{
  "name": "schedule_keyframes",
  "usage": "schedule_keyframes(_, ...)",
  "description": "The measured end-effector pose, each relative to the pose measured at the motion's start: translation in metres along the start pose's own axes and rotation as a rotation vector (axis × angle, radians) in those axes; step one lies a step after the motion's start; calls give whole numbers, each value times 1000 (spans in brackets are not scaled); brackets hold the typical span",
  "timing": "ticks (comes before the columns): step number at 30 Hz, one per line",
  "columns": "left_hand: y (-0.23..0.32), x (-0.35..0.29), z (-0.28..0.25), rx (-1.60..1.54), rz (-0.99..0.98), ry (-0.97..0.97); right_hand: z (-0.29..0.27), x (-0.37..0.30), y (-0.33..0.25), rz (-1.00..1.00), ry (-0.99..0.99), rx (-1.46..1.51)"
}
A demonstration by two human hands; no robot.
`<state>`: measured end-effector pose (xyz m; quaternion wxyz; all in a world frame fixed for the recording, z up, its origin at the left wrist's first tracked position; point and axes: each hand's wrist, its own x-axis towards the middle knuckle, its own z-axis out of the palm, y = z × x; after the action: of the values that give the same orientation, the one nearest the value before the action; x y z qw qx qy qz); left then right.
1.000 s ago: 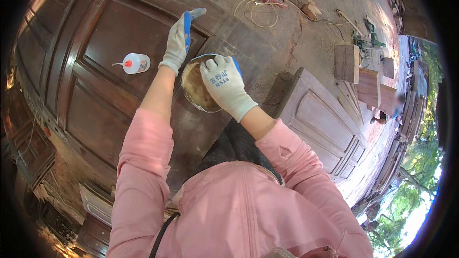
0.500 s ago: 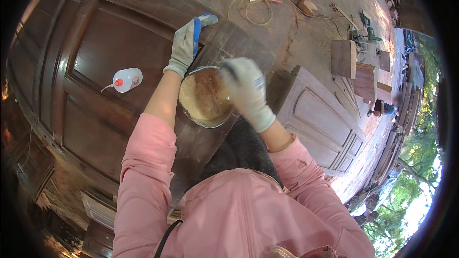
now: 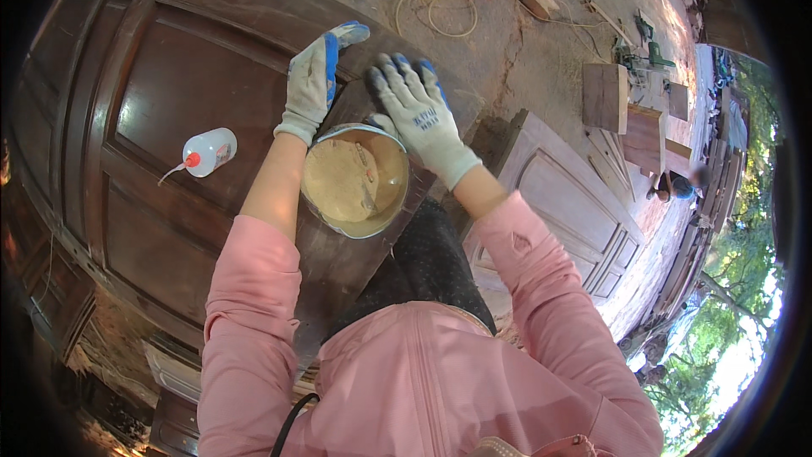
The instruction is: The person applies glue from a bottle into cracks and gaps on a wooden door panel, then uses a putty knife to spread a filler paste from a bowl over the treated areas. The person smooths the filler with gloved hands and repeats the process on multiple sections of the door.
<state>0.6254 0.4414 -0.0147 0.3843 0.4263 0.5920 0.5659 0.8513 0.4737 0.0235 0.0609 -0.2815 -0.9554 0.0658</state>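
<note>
A large dark brown panelled wooden door [image 3: 199, 89] lies flat before me. On it, between my forearms, stands a round tub [image 3: 404, 171] partly filled with tan powder [image 3: 331, 178]. A thin dark strip [image 3: 366, 171] lies in the powder; I cannot make out its kind. My left hand [image 3: 313, 85], in a white and blue work glove, rests on the door beyond the tub's left side, fingers stretched. My right hand [image 3: 414, 110], gloved alike, lies palm down on the wood beyond the tub's right rim, fingers extended. I see nothing held in either hand.
A white squeeze bottle with a red cap [image 3: 210, 152] lies on the door at left. A paler panelled door [image 3: 562, 203] leans at right. Wooden boxes [image 3: 605, 97], green power tools [image 3: 658, 55] and yellow cables [image 3: 448, 0] are farther off. Another person [image 3: 672, 186] sits at far right.
My right hand has moved from above the tub to the wood beyond it and now lies flat. The powder and the strip show more fully. My left hand remains on the door.
</note>
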Motion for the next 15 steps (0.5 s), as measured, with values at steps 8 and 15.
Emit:
schedule_keyframes(8,6,-1,1,64,182,-26,-9,-35,8,65,-94,28)
schedule_keyframes(15,5,3,7,-39,97,-42,2,8,11,-29,-57,68)
